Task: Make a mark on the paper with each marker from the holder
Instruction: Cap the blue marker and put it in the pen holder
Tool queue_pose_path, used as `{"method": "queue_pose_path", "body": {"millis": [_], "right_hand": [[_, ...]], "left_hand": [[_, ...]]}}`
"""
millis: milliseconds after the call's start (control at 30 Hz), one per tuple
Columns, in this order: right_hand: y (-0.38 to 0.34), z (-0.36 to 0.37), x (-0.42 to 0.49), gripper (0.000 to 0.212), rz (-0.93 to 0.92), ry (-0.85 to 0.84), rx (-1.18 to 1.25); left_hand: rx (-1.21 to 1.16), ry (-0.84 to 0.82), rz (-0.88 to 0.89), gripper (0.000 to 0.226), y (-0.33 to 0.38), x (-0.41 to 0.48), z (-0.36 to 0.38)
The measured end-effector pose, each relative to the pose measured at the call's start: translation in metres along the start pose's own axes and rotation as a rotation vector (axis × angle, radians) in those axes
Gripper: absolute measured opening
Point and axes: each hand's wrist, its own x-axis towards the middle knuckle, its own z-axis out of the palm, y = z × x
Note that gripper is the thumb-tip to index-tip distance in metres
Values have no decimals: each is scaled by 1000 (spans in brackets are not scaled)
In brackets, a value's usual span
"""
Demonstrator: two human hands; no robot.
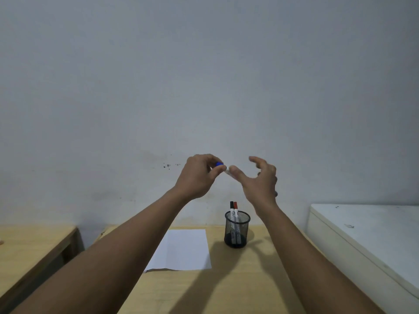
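Observation:
Both hands are raised in front of the wall, above the desk. My left hand (197, 175) pinches the blue cap (219, 164) of a blue marker (227, 170). The marker's white barrel runs right and down behind my right hand (258, 180), and its dark end shows below that hand. My right thumb lies on the barrel with the fingers curled loosely and the index finger lifted. Whether the cap is on or off is hidden. A black mesh holder (237, 230) on the desk has a black marker (231, 208) and a red marker (235, 209) in it. White paper (183, 250) lies left of the holder.
The light wooden desk (238, 286) runs toward me. A second wooden table (29, 243) stands at the left across a gap. A white cabinet top (367, 225) sits at the right. The grey wall is close behind the desk.

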Motion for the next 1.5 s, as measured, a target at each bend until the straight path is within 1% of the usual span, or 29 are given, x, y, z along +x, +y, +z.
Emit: {"method": "queue_pose_path", "body": {"millis": [33,67,100,167,233,333,433,500,567,667,767,867,1000,1133,1233,1333,1433,1500], "right_hand": [[1,-4,4,47,-78,-44,-108],[3,-8,9,32,-138,-96,-186],[5,-12,13,24,-180,-148,-242],[13,-16,22,19,-226,-220,-355],[22,-17,29,19,-246,-245,-431],[41,-13,39,16,-260,-241,-469],[62,-4,53,8,-192,-225,-452],[78,2,64,9,-124,-196,-417],[97,10,77,11,-72,-179,-411],[124,19,88,14,-6,-170,-411],[148,29,95,20,69,-193,-462],[167,35,95,22,116,-220,-513],[185,39,95,22,117,-264,-562],[194,44,97,26,129,-335,-622],[192,46,99,25,97,-390,-703],[188,47,101,28,98,-401,-734],[186,47,104,31,111,-370,-655],[185,47,106,31,116,-385,-663]], "left_hand": [[2,-16,-4,21,0,5,4],[-5,-30,-12,21,-1,9,8],[-24,-41,-24,20,-2,12,13],[-78,-61,-63,20,-6,19,24],[-118,-92,-108,21,-10,25,37],[-208,-136,-163,21,-14,32,59],[-249,-133,-201,20,-25,38,81],[-161,-157,-222,24,-41,38,97],[-37,-221,-251,30,-61,36,114],[62,-305,-332,36,-89,30,137],[110,-370,-383,46,-110,32,160],[64,-401,-429,53,-123,35,180],[-34,-392,-448,47,-136,38,198],[-83,-400,-434,29,-140,39,209],[-123,-384,-439,21,-140,38,211],[-139,-384,-446,19,-139,38,212],[-158,-398,-455,22,-138,40,213],[-171,-410,-461,21,-137,40,213]]}}
